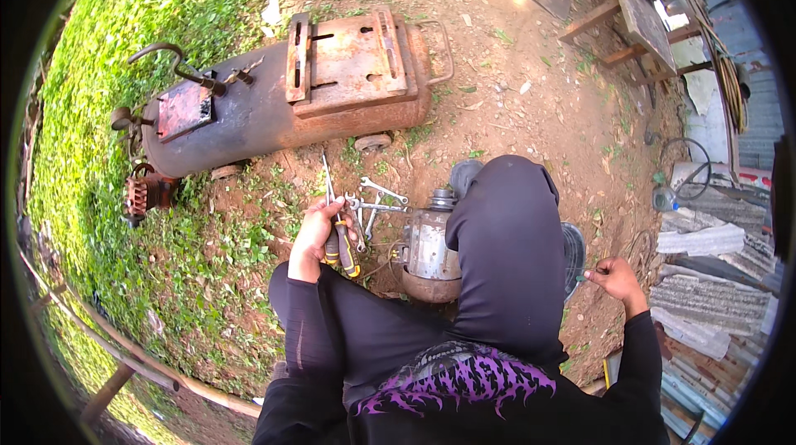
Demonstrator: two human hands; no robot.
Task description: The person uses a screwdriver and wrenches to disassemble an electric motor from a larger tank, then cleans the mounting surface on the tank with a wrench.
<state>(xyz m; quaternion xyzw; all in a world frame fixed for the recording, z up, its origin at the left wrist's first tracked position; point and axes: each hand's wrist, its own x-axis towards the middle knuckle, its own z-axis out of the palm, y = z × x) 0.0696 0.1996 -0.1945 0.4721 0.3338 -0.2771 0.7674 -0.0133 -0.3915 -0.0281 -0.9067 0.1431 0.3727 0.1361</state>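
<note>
My left hand is closed round screwdrivers with grey and yellow handles, their thin shafts pointing away from me. Just right of it, several silver wrenches lie crossed on the ground. Beyond them, a silver and rusty electric motor rests between my legs, partly covered by my raised knee. Out to the right, my right hand is pinched together over something small that I cannot make out. It is beside a dark round tub, half hidden behind my leg.
A rusty compressor tank on small wheels lies ahead to the left, with a finned rust-brown part at its near end. Broken corrugated sheets are piled at the right. A wooden bench stands far right, and a bamboo rail runs lower left.
</note>
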